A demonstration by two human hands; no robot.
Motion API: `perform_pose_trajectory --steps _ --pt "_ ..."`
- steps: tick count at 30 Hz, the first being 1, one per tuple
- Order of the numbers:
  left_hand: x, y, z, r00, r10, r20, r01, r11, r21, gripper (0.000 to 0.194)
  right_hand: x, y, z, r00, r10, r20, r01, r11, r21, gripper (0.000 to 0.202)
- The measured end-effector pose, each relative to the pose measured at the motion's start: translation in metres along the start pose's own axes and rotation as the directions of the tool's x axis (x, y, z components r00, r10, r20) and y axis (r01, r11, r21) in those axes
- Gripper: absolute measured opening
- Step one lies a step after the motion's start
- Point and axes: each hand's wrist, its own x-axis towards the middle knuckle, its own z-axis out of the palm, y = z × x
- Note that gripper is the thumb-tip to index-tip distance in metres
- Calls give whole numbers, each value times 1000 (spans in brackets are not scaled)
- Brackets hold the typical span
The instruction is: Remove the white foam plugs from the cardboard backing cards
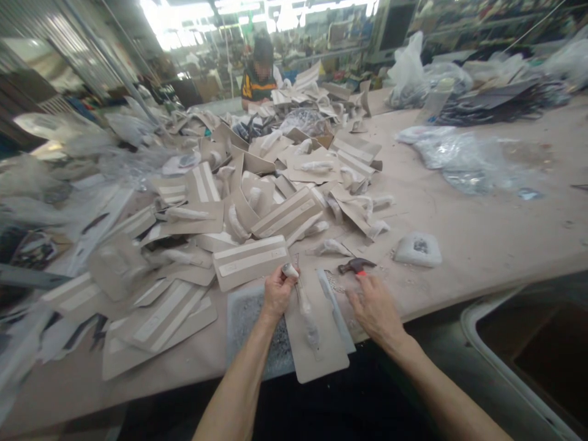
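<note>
A flat grey-beige trowel (pixel 319 361) lies at the table's front edge, its handle (pixel 307 309) wrapped in clear plastic. My left hand (pixel 278 293) is closed around the white end of that handle, thumb and fingers together. In my right hand (pixel 374 306) is a claw hammer (pixel 357 265); its dark head and a bit of red handle show beyond my fingers, just right of the trowel. Under the trowel and to its left sits a speckled grey slab (pixel 243 318). Small metal bits (pixel 334 282) lie scattered between the trowel and the hammer.
A large heap of similar trowels (pixel 285 208) covers the table's middle and left. Right of the hammer stands a white block (pixel 418 249) with dark bits on top. Clear plastic bags (pixel 468 159) lie farther right. A person (pixel 258 76) is behind the heap. A chair (pixel 478 343) stands at right.
</note>
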Motion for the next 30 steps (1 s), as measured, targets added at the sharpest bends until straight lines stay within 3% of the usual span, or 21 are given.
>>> perform_pose_trajectory --steps 3,6,9,11,12,13,15,16,17,18,20,22,24,26,28,30 --pt "-1 6 2 1000 10 -9 -10 999 54 27 -2 36 -4 984 137 110 -109 966 -233 34" --pt "-2 11 4 1000 17 -15 -16 995 101 25 -7 53 -3 949 210 234 -134 944 -301 26" --pt "-4 14 7 998 48 -32 -42 989 144 22 -9 55 -4 916 266 299 -228 961 -156 16" --pt "-7 14 9 995 84 -47 -73 978 195 21 -9 49 -8 860 301 413 -384 914 133 10" --pt "-8 13 9 994 103 -48 -90 970 227 20 -9 44 -12 810 300 504 -493 815 306 10" --pt "-9 13 9 992 121 -42 -106 960 259 20 -10 38 -17 751 283 597 -604 659 447 11" --pt "-12 12 10 989 149 -21 -136 943 303 20 -13 22 -29 666 233 709 -739 332 586 10" --pt "-13 11 10 987 160 -5 -150 937 316 20 -14 14 -36 665 216 715 -746 242 620 10" --pt "-14 11 10 986 169 5 -161 932 324 20 -16 4 -43 694 204 690 -719 230 655 12" --pt "-15 11 10 984 178 9 -171 928 332 19 -16 -5 -50 758 192 623 -651 290 702 16" --pt "-15 12 11 982 188 9 -180 920 348 17 -15 -23 -60 909 124 399 -398 546 737 26" --pt "-15 13 12 982 191 4 -180 916 360 17 -9 -39 -66 986 -1 166 -96 813 574 29" --pt "-15 13 13 981 192 3 -180 913 366 15 0 -49 -68 983 -145 109 109 952 288 24" --pt "-14 13 13 982 191 5 -178 908 379 14 10 -55 -74 945 -231 230 221 973 71 17" --pt "-14 12 13 982 188 10 -178 907 382 14 18 -59 -87 921 -262 287 274 962 -1 12" --pt "-14 11 12 983 185 17 -178 913 367 17 21 -62 -105 951 -279 132 275 960 49 16"
